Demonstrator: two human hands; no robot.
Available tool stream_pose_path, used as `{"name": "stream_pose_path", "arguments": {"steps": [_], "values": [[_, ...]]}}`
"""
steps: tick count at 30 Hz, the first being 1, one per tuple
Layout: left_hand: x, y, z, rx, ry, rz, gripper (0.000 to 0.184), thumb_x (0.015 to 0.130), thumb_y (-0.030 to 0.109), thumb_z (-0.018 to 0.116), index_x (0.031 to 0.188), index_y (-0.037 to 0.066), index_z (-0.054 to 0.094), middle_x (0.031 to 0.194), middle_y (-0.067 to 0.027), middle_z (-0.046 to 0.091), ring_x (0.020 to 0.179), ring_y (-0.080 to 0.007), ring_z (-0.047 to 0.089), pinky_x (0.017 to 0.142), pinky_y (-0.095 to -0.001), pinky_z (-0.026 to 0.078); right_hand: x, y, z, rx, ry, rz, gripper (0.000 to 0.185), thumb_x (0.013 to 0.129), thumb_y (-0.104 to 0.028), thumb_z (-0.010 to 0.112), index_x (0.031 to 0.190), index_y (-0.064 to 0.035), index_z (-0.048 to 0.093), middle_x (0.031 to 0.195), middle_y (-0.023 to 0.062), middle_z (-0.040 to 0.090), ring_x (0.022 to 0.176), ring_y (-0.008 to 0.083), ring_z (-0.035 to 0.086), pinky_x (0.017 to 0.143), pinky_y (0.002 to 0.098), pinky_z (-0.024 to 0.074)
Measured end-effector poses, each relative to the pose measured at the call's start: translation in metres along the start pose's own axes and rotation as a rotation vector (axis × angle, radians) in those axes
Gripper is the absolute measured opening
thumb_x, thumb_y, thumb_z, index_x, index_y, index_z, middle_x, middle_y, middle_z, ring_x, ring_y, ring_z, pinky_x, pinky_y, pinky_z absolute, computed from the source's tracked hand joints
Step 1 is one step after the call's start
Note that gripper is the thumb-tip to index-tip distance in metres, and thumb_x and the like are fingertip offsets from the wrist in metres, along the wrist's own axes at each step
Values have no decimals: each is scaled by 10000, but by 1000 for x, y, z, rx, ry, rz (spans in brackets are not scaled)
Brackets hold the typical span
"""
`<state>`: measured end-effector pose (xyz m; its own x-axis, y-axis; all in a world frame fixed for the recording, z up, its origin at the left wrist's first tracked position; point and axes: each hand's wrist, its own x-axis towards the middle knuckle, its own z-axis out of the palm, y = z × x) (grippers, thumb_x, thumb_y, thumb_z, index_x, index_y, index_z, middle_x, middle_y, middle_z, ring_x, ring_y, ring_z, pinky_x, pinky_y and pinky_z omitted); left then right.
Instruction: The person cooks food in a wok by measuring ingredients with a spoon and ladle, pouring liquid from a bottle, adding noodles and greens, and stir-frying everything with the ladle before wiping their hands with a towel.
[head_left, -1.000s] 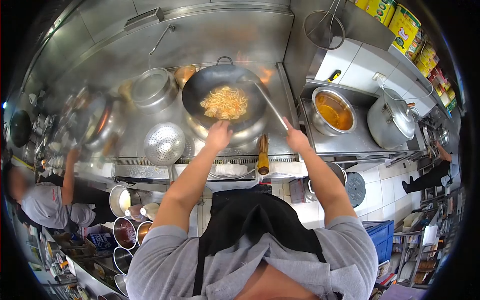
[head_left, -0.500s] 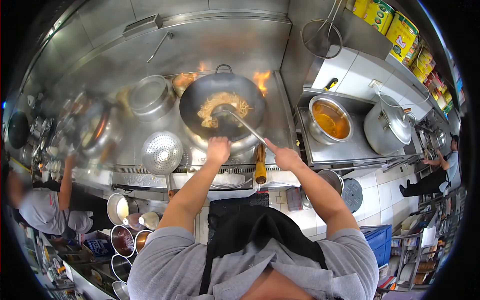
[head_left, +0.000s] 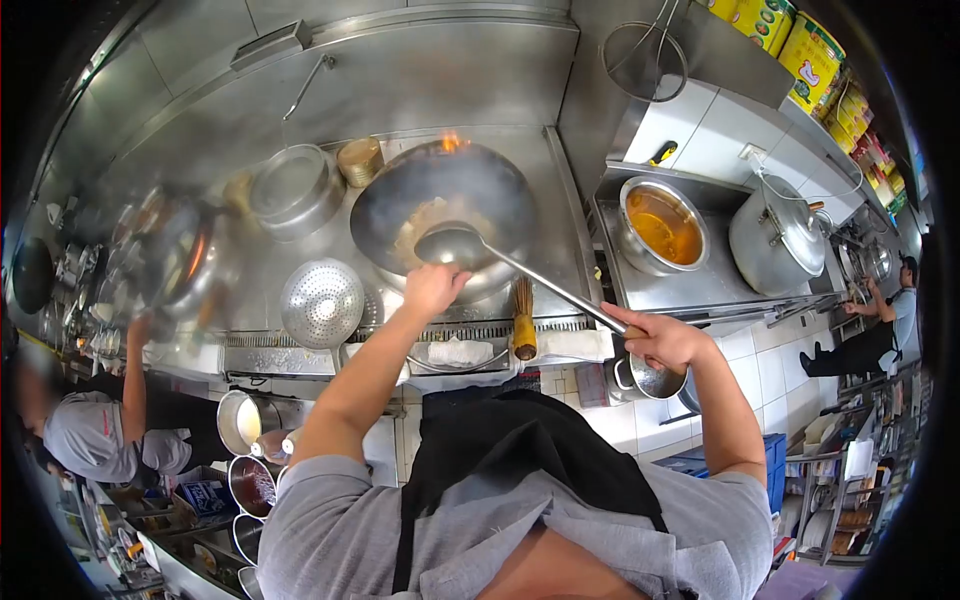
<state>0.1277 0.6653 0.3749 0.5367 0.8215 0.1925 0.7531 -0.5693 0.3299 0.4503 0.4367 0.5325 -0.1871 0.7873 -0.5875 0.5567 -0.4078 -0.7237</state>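
While the left hand steadies the wok at its near rim, fingers curled, the right hand grasps the long handle's end, away from the flame, keeping the ladle low over noodle-like food at the wok's middle.

The single view looks from the wearer's head, forward and steeply down, wide and rounded at its dark edges, close enough to take in the wearer's grey-sleeved arms, both bare hands and the shiny stainless-steel cooking surface beyond.
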Motion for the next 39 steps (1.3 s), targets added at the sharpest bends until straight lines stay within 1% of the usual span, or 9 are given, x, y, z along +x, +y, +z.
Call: {"name": "stream_pose_path", "arguments": {"steps": [5,7,16,18,19,22,26,29,39], "values": [[-16,-9,53,-14,203,61,343,910,358,584,747,58,609,729,-175,658,719,-363,648,701,-498,487,81,52,11,-733,349,-301,742,892,-99,474,1544,-283,172,896,186,673,699,319,657,684,448,523],[-54,-11,76,-31,184,130,305,902,337,602,766,64,599,699,-171,654,687,-374,644,719,-493,483,101,27,23,-827,381,107,762,893,-123,481,1541,-311,127,1046,231,666,869,407,652,794,521,502],[-30,-2,-15,-29,27,-8,385,867,475,601,742,121,683,684,-145,668,669,-356,661,652,-476,528,54,20,26,-545,389,-123,738,911,-156,576,1528,-303,199,984,186,679,797,418,638,743,495,498],[-29,16,-41,-34,79,21,381,874,468,594,749,122,691,702,-152,673,690,-365,660,667,-478,526,52,8,13,-614,403,-595,747,905,-112,570,1532,-308,214,874,135,659,662,323,623,657,423,508],[-23,19,-49,-28,106,48,377,881,461,587,757,123,698,720,-159,678,710,-374,660,682,-480,524,30,-14,7,-278,150,-92,726,905,-110,538,1529,-332,240,762,51,589,569,197,561,600,334,515],[-8,16,-42,-47,60,-24,355,877,452,591,780,133,712,735,-169,683,726,-385,661,679,-485,525,33,-31,2,-195,56,15,741,892,-89,540,1534,-313,247,690,10,461,501,98,438,523,262,468],[-5,-21,45,-62,223,24,326,909,348,565,743,80,649,729,-181,659,730,-394,633,703,-516,476,114,27,18,-750,309,-401,731,894,-108,514,1538,-280,211,889,172,661,716,324,647,728,443,524],[-46,-19,86,-28,208,90,299,926,304,542,763,59,601,683,-172,641,689,-378,629,693,-523,466,133,8,37,-790,329,-97,751,895,-133,516,1540,-275,159,1023,237,657,902,419,638,837,518,486],[8,-9,19,-94,180,-22,358,840,432,657,717,96,650,645,-151,649,680,-374,654,621,-465,516,87,2,43,-693,348,-53,758,894,-165,525,1530,-337,150,1018,238,658,904,420,631,830,506,493]]}}
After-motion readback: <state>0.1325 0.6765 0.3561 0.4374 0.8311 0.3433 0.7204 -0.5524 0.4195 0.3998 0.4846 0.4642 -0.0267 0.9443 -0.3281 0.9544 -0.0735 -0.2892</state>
